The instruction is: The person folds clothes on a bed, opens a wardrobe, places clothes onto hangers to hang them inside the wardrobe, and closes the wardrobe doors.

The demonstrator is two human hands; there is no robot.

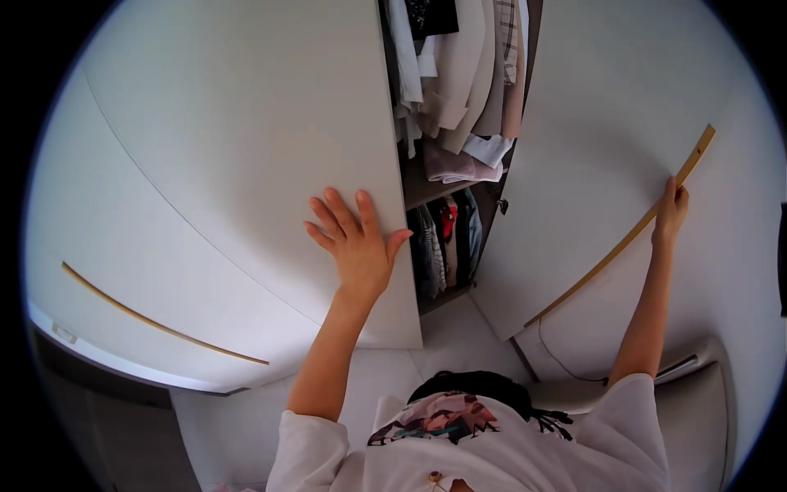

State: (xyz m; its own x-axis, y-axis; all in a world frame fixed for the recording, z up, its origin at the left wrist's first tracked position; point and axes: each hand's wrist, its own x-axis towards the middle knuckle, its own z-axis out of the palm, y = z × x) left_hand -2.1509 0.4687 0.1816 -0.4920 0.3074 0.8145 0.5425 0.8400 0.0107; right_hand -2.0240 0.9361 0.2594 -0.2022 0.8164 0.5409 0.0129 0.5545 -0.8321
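My left hand (pixel 361 250) rests flat with spread fingers against the white wardrobe door (pixel 246 107) on the left, close to its edge. On the right, the fingers of my right hand (pixel 671 215) are closed round the long gold door handle (pixel 602 264) on the edge of another white door (pixel 590 156), which stands swung open. Between the two doors, part of the wardrobe's inside shows. Light-coloured hanging clothes (pixel 459 70) fill its upper part, above a folded pinkish cloth (pixel 459 161). More clothes (pixel 447 242), dark, striped and red, hang in the lower compartment.
A second gold handle (pixel 164 321) runs along the white front at the far left. Behind the open door stands a padded beige piece of furniture (pixel 697 426), with a thin dark cable (pixel 557 361) near it. Pale floor tiles (pixel 447 336) lie below.
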